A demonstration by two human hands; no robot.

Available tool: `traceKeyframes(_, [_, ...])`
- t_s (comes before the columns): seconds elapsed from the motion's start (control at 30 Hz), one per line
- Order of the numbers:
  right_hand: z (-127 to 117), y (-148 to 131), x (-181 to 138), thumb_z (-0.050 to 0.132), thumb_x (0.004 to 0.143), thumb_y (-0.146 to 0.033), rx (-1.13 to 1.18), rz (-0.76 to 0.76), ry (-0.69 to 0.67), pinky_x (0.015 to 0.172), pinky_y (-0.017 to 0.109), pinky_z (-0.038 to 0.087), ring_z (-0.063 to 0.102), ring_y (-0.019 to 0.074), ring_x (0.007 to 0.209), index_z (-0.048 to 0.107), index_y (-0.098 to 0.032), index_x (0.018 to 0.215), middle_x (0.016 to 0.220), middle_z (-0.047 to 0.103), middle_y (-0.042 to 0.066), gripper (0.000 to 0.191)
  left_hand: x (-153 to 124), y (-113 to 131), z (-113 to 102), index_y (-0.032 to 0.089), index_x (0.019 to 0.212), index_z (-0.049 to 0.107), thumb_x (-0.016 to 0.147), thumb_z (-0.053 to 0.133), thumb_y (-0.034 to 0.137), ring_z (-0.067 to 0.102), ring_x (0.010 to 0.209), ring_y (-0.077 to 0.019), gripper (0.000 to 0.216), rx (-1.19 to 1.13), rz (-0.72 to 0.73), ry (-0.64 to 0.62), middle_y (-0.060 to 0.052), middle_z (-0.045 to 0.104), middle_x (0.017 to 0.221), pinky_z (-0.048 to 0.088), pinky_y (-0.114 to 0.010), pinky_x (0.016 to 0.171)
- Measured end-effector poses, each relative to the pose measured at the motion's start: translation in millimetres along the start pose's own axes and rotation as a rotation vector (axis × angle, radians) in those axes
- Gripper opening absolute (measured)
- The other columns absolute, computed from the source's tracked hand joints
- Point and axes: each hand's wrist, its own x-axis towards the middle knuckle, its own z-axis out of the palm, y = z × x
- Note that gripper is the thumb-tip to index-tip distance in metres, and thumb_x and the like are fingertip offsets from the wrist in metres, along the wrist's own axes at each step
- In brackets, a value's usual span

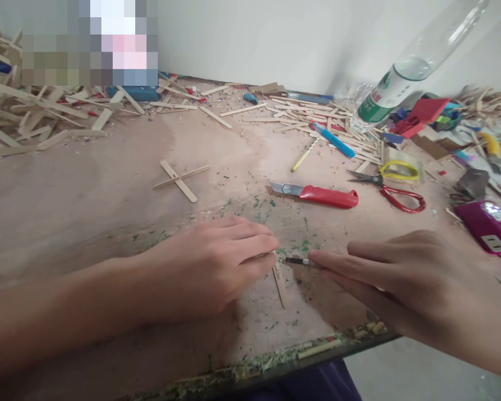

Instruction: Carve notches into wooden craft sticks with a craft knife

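My left hand (229,259) rests on the table, its fingers pinched together over a wooden craft stick (280,289). The stick's lower end points toward me, with faint print on it; its upper part is hidden under the fingertips. From the right, my right hand (392,278) holds a slim craft knife (297,260), index finger stretched along it. Its short dark blade points left, close beside the stick; whether they touch I cannot tell. Beyond the hands lie a red utility knife (328,196) with its blade out and two craft sticks (179,181) crossed in an X.
Scissors (378,179) with yellow and red handles lie at right, near a blue pen-like tool (334,140) and a drill bit (304,155). A plastic bottle (401,89) and a purple sharpener-like box (486,228) stand farther right. Stick piles (45,114) line the back; the table edge (275,359) is near me.
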Motion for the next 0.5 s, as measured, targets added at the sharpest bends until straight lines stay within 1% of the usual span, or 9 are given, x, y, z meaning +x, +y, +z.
traceKeyframes(0.1, [-1.1,-6.0,-1.7,0.047,0.112,-0.019,-0.018,-0.015,-0.018,0.054,0.036,0.025,0.054,0.0147,0.054,0.059,-0.017,0.142,0.072,0.059,-0.004,0.032,0.7,2.4,0.3,0.012,0.11,0.073,0.108,0.042,0.008,0.07,0.105,-0.0241,0.031,0.033,0.002,-0.022,-0.012,0.076,0.113,0.058,-0.037,0.092])
traceKeyframes(0.2, [-1.1,-9.2,-2.5,0.047,0.109,-0.012,-0.024,-0.028,-0.038,0.054,0.038,0.024,0.054,0.0155,0.052,0.057,-0.016,0.145,0.07,0.057,-0.004,0.038,2.1,5.9,-1.5,0.015,0.108,0.073,0.108,0.049,0.011,0.068,0.097,-0.0215,0.024,0.011,-0.005,-0.058,-0.01,0.074,0.104,0.057,-0.033,0.088])
traceKeyframes(0.3, [-2.4,-8.2,-2.3,0.047,0.107,-0.01,-0.041,-0.035,-0.045,0.053,0.038,0.025,0.054,0.0159,0.051,0.058,-0.017,0.141,0.069,0.056,-0.004,0.036,2.6,6.7,-2.3,0.015,0.107,0.072,0.108,0.049,0.01,0.066,0.096,-0.0213,0.024,-0.015,-0.008,-0.072,-0.01,0.073,0.103,0.056,-0.033,0.089])
traceKeyframes(0.4, [-4.6,-6.0,-0.9,0.048,0.108,-0.014,-0.074,-0.056,-0.028,0.051,0.037,0.026,0.054,0.0158,0.049,0.058,-0.019,0.137,0.069,0.056,-0.005,0.031,1.9,5.6,-1.2,0.016,0.106,0.072,0.108,0.048,0.009,0.066,0.099,-0.0216,0.025,-0.037,-0.006,-0.055,-0.01,0.072,0.105,0.055,-0.033,0.092])
traceKeyframes(0.5, [-6.0,-5.3,1.2,0.046,0.111,-0.018,-0.087,-0.076,-0.021,0.049,0.036,0.028,0.054,0.0153,0.048,0.058,-0.018,0.137,0.069,0.056,-0.006,0.029,0.6,5.1,0.6,0.016,0.106,0.073,0.108,0.051,0.01,0.066,0.099,-0.022,0.023,-0.069,-0.01,-0.05,-0.01,0.072,0.105,0.055,-0.034,0.092])
